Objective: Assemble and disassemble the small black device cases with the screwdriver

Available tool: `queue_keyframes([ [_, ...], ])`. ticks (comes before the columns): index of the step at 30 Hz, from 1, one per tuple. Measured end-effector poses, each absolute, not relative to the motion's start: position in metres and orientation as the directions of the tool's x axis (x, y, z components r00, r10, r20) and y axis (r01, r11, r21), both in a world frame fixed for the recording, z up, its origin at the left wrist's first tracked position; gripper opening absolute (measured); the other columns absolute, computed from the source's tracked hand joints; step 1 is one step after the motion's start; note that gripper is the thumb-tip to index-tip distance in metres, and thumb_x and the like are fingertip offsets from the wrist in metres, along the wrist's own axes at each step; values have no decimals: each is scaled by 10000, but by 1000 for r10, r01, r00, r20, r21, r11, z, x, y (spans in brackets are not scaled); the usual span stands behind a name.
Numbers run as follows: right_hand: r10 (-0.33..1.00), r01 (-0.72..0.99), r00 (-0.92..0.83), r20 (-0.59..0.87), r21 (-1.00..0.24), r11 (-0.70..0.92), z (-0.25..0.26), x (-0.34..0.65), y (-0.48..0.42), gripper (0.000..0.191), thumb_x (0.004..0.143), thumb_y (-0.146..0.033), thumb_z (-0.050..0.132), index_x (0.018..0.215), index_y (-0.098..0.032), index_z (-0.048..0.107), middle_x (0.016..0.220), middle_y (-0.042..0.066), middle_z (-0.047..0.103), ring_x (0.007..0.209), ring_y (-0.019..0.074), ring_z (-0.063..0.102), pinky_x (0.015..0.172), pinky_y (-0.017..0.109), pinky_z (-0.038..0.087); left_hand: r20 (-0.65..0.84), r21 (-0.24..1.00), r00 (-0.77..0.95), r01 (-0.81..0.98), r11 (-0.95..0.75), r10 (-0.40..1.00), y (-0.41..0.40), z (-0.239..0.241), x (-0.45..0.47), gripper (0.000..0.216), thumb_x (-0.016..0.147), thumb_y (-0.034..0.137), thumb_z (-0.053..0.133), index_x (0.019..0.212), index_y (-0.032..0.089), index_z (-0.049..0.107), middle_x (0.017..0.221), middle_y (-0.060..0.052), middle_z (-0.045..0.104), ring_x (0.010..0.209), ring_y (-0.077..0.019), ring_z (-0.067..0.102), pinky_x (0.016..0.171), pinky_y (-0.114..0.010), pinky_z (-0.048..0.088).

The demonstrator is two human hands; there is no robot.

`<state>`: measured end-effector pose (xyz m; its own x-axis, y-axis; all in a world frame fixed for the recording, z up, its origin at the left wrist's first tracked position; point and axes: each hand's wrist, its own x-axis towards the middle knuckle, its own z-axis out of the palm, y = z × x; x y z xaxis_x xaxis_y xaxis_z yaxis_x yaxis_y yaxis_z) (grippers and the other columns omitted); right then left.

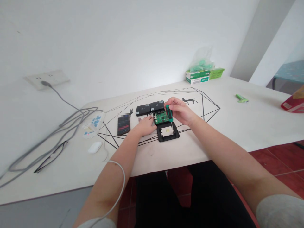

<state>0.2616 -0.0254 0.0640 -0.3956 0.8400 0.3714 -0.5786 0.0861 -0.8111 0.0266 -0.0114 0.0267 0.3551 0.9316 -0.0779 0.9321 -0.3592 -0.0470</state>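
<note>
Near edge of table (152, 158): black casing part (169, 138), pale plate (163, 131) inside it. Screwdriver (169, 113) tip-down over its right side; contact too small to tell. Left hand (145, 126) palm-down beside green circuit board (161, 117), which lies just beyond casing part; whether fingers grip anything, cannot tell. Right hand (178, 111) grasps screwdriver's green-and-black handle. Farther: two black boxes (143, 109) side by side. Farthest: cartons (197, 75) near wall.

Screwdriver (169, 113) over black cover (166, 138) — contact unclear
</note>
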Motion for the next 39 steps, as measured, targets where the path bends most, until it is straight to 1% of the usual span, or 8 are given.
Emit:
queue_keyframes([
  [11,836,-568,-378,398,-813,130,62,262,-24,391,687,-282,942,850,-240,589,865,-54,596,735,111,543,636,234,473,-83,-42,359,931,-363,930,-11,26,25,585,1005,442,395,1529,199,487,1646,-203,428,1482,-399,440,1192,-696,330],
  [16,826,-560,-391,405,-817,135,63,261,-25,418,659,-292,964,847,-233,595,929,-38,666,776,116,574,647,232,468,-84,-43,361,930,-366,929,-11,26,25,578,1003,440,386,1508,183,501,1634,-205,439,1475,-404,448,1187,-712,331],
  [20,814,-571,-416,406,-813,114,64,262,-25,335,732,-352,915,856,-222,632,925,-9,728,776,124,612,646,232,486,-87,-37,361,930,-365,928,-11,26,26,590,997,445,389,1506,170,504,1643,-209,427,1476,-408,444,1191,-716,327],
  [23,809,-590,-420,410,-801,100,63,264,-24,254,772,-328,857,857,-217,645,923,2,752,763,128,644,641,232,518,-94,-47,356,931,-361,930,-11,27,26,599,996,445,384,1518,175,495,1647,-202,427,1480,-407,442,1197,-707,327],
  [25,800,-598,-435,414,-797,87,63,264,-23,226,762,-284,829,866,-218,639,927,11,770,795,151,687,684,260,566,-98,-52,353,932,-359,931,-11,27,26,606,995,444,384,1535,186,481,1658,-195,416,1494,-402,428,1205,-697,323],
  [28,790,-597,-468,396,-801,47,63,265,-23,224,758,-250,789,900,-226,616,961,26,793,839,192,737,762,352,628,-97,-51,354,932,-360,930,-11,27,25,604,991,436,388,1537,195,483,1653,-191,426,1497,-397,425,1204,-693,326],
  [30,784,-584,-492,379,-812,26,64,264,-25,231,774,-250,775,929,-230,604,981,33,798,818,198,748,759,382,643,-95,-50,354,932,-360,930,-10,26,25,604,990,442,389,1532,195,489,1649,-189,431,1498,-401,426,1201,-697,329],
  [39,764,-552,-509,396,-831,62,65,261,-31,288,786,-256,864,975,-221,648,1001,22,762,836,149,717,711,275,601,-95,-50,352,932,-358,931,-11,26,25,613,996,449,388,1526,163,497,1664,-206,405,1524,-400,396,1211,-682,329],
])
